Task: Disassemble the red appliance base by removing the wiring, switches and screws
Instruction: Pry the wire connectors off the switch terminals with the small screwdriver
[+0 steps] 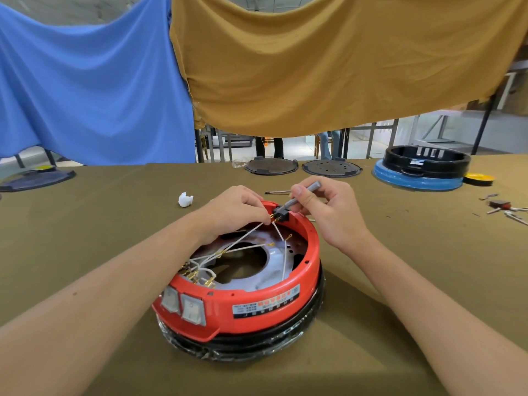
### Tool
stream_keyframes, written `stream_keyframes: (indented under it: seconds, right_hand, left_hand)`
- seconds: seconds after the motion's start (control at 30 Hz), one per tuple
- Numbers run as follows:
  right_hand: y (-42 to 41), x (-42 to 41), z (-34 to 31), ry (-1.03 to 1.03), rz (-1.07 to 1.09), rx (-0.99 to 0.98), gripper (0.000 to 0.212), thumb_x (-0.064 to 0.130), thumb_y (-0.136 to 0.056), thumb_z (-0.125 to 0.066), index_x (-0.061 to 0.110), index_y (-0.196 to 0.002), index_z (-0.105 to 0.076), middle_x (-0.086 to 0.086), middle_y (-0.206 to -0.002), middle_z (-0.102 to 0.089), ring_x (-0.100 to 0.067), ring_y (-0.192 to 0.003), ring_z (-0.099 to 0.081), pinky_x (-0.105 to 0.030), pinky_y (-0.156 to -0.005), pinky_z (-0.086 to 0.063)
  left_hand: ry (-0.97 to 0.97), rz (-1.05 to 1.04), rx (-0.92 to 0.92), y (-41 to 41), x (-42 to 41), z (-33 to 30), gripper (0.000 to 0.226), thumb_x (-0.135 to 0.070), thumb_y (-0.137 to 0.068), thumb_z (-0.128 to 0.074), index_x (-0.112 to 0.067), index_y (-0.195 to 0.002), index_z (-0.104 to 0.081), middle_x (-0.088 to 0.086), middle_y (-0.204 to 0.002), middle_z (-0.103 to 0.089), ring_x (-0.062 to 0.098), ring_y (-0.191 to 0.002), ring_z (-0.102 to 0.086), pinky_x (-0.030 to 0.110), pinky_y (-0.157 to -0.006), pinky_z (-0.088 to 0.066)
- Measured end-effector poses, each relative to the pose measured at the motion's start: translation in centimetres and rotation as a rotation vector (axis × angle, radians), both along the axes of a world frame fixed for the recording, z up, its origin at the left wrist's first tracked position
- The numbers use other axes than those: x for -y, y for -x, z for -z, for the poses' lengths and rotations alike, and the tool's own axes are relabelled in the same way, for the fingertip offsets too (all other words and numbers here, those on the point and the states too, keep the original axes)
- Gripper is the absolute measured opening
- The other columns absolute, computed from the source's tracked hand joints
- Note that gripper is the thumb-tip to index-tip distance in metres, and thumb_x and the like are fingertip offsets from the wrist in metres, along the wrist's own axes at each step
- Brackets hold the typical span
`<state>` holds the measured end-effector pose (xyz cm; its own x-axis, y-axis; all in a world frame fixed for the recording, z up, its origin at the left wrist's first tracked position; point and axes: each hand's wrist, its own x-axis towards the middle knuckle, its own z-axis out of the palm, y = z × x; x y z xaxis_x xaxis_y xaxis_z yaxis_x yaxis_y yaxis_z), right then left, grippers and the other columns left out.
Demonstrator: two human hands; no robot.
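The red appliance base (257, 307) lies upside down on a black ring in the middle of the table. Two white rocker switches (184, 307) sit in its near wall. White wires (243, 242) with brass terminals cross its open inside. At the far rim sits a black socket block (281, 215). My left hand (238, 210) pinches a white wire at that block's brass terminals. My right hand (328, 207) grips a grey tool (298, 197) whose tip rests on the block.
A screwdriver (278, 192) lies just behind the base. A crumpled white scrap (185, 199) lies to the left. Dark round plates (331, 168) line the far edge, with a blue-and-black base (423, 171) at the right. Loose removed parts (503, 208) lie far right.
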<state>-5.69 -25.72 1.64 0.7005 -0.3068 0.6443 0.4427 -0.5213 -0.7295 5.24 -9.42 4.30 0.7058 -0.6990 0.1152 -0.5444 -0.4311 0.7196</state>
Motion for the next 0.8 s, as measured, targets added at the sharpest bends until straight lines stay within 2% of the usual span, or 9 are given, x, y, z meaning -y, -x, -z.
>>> stream_keyframes:
  seconds: [0.1, 0.17, 0.3, 0.37, 0.43, 0.5, 0.6, 0.8]
  right_hand:
    - [-0.09, -0.03, 0.18, 0.016, -0.002, -0.001, 0.018, 0.016, -0.096, -0.064, 0.004, -0.085, -0.071, -0.012, -0.075, -0.072, -0.023, -0.069, -0.068, -0.039, -0.067, -0.059]
    - [-0.20, 0.00, 0.24, -0.012, -0.020, -0.005, 0.018, 0.014, -0.096, -0.063, 0.003, -0.085, -0.071, -0.013, -0.075, -0.072, -0.019, -0.068, -0.068, -0.035, -0.067, -0.058]
    - [-0.30, 0.03, 0.36, -0.157, -0.078, -0.019, 0.021, 0.011, -0.098, -0.058, 0.000, -0.083, -0.069, -0.012, -0.073, -0.071, -0.012, -0.064, -0.066, -0.022, -0.064, -0.055]
    - [-0.30, -0.11, 0.33, -0.199, -0.097, -0.033, 0.021, 0.011, -0.099, -0.057, 0.005, -0.082, -0.069, -0.017, -0.075, -0.071, -0.013, -0.065, -0.067, -0.020, -0.063, -0.053]
    - [-0.27, -0.21, 0.25, -0.202, -0.097, -0.032, 0.021, 0.011, -0.099, -0.057, 0.005, -0.082, -0.069, -0.023, -0.078, -0.071, -0.014, -0.064, -0.067, -0.019, -0.063, -0.052]
    - [-0.22, -0.20, 0.14, -0.206, -0.097, -0.029, 0.021, 0.011, -0.099, -0.057, 0.003, -0.083, -0.068, -0.026, -0.079, -0.070, -0.012, -0.062, -0.065, -0.020, -0.062, -0.053]
    - [-0.24, 0.02, 0.02, -0.218, -0.087, -0.021, 0.021, 0.011, -0.099, -0.057, -0.001, -0.085, -0.068, -0.019, -0.074, -0.070, -0.009, -0.059, -0.064, -0.019, -0.059, -0.053]
    - [-0.37, 0.20, 0.32, -0.093, -0.059, -0.024, 0.019, 0.013, -0.097, -0.061, 0.001, -0.085, -0.069, -0.018, -0.076, -0.071, -0.018, -0.066, -0.067, -0.026, -0.065, -0.054]
  left_hand:
    - [0.014, 0.000, -0.001, -0.02, -0.06, -0.01, 0.011, -0.021, -0.078, -0.076, -0.012, -0.071, -0.078, -0.017, -0.105, -0.057, -0.002, -0.100, -0.052, 0.021, -0.078, -0.037]
    - [0.013, 0.001, 0.001, 0.10, -0.07, -0.09, 0.012, -0.020, -0.078, -0.076, -0.010, -0.071, -0.078, -0.016, -0.101, -0.060, -0.002, -0.095, -0.054, 0.018, -0.074, -0.037]
    - [0.000, 0.013, 0.004, 0.18, -0.12, -0.21, 0.013, -0.018, -0.078, -0.075, -0.007, -0.071, -0.077, -0.002, -0.102, -0.064, -0.006, -0.079, -0.055, 0.014, -0.067, -0.043]
    - [-0.015, 0.008, -0.007, 0.14, -0.14, -0.19, 0.012, -0.018, -0.078, -0.075, -0.008, -0.073, -0.078, -0.012, -0.103, -0.061, -0.008, -0.086, -0.053, 0.019, -0.074, -0.041]
    - [-0.009, 0.001, -0.016, 0.14, -0.09, -0.15, 0.012, -0.018, -0.078, -0.075, -0.008, -0.073, -0.078, -0.022, -0.102, -0.057, -0.007, -0.094, -0.051, 0.020, -0.076, -0.037]
    - [0.005, 0.000, -0.019, 0.11, -0.03, -0.12, 0.012, -0.018, -0.078, -0.075, -0.008, -0.072, -0.077, -0.023, -0.102, -0.056, -0.005, -0.096, -0.052, 0.019, -0.074, -0.036]
    - [-0.003, 0.002, -0.018, 0.07, -0.04, -0.08, 0.013, -0.019, -0.078, -0.075, -0.008, -0.072, -0.077, -0.022, -0.105, -0.055, -0.003, -0.099, -0.051, 0.020, -0.074, -0.035]
    - [-0.016, 0.003, -0.021, -0.09, 0.03, -0.04, 0.012, -0.021, -0.079, -0.075, -0.011, -0.072, -0.078, -0.021, -0.108, -0.054, -0.006, -0.100, -0.047, 0.021, -0.076, -0.035]
